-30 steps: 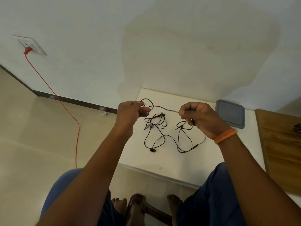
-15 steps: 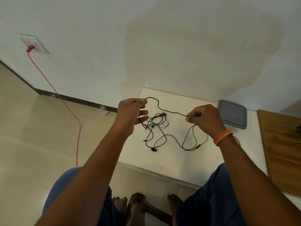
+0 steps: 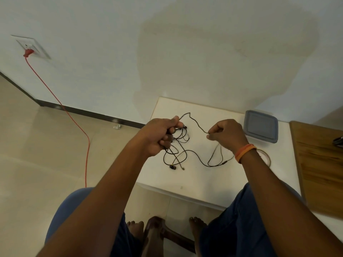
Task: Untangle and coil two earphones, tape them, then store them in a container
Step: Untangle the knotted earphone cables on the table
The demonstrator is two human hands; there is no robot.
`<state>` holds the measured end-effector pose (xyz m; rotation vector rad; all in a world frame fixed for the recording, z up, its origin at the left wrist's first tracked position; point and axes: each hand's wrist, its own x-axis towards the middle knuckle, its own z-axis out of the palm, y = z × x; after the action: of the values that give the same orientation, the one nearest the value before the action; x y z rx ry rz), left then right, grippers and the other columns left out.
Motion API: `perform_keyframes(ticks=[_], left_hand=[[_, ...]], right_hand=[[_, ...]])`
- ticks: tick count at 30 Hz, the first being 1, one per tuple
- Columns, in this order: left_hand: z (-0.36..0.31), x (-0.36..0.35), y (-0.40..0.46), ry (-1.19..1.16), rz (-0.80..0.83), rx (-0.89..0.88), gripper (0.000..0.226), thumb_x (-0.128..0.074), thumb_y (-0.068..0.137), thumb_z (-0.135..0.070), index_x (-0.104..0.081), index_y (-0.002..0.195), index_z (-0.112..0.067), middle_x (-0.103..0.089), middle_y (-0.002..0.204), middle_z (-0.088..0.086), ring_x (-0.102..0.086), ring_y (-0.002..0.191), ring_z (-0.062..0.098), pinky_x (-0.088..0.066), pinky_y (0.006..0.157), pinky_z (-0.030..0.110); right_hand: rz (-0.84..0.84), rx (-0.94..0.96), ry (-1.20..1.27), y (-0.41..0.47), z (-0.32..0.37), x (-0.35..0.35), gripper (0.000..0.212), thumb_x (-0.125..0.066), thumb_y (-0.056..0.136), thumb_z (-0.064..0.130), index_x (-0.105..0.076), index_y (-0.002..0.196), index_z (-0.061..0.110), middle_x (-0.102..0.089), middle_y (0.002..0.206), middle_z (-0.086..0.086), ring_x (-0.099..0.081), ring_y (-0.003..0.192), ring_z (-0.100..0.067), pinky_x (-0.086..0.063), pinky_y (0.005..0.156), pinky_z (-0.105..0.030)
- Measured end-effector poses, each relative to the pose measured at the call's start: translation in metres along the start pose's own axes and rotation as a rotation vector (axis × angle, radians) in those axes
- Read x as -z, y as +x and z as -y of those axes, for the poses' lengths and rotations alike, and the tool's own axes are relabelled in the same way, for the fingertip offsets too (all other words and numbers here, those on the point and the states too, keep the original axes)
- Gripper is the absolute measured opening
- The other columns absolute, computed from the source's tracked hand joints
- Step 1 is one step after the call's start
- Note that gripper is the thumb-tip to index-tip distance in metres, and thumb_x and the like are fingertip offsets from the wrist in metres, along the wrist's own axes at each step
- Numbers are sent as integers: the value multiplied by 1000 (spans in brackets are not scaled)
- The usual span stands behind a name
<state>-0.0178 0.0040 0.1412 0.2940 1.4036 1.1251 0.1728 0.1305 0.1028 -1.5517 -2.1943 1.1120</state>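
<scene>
You've got your left hand bunched around the earphones tangle above the worktop while your right hand pinches one strand, probably to tease it free.

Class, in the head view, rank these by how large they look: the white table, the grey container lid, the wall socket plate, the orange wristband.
1. white table
2. grey container lid
3. wall socket plate
4. orange wristband

The socket plate is farther away, so its true size against the lid is unsure.
</scene>
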Motion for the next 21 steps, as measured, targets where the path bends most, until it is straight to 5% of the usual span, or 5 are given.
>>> perform_keyframes(ticks=[5,10,14,17,21], left_hand=[[8,-9,2,147,69,-115,29,-55,100,-32,-72,88,-12,-40,52,-7,-23,45,6,-18,35,16],[10,-10,2,244,124,-190,31,-53,101,-33,-73,92,-11,-39,50,-6,-28,42,6,-20,37,17],[10,-11,1,294,123,-213,31,-53,101,-33,-73,95,-10,-40,49,-6,-29,51,10,-22,40,19],[10,-10,1,297,139,-231,30,-53,101,-34,-74,92,-13,-42,51,-6,-26,50,10,-20,40,20],[8,-6,3,337,99,-233,29,-56,100,-34,-74,90,-13,-46,53,-7,-27,49,10,-21,41,19]], right_hand=[[363,-65,-23,-5,10,-9,51,-81,72,9,-62,119,12,-67,106,-6,-64,97,-20,-52,77,-28],[526,-1,114,-12,17,-6,72,-83,72,13,-51,135,21,-56,129,-3,-53,117,-13,-45,84,-20],[437,126,431,-15,26,-7,52,-69,85,3,-55,133,13,-60,133,-5,-51,128,-12,-41,109,-31],[341,231,511,-16,30,-7,23,-57,96,10,-69,115,7,-74,107,-7,-67,107,-15,-49,97,-22],[86,202,371,-9,23,-5,19,-58,96,17,-74,106,13,-76,83,-4,-73,82,-13,-52,79,-18]])
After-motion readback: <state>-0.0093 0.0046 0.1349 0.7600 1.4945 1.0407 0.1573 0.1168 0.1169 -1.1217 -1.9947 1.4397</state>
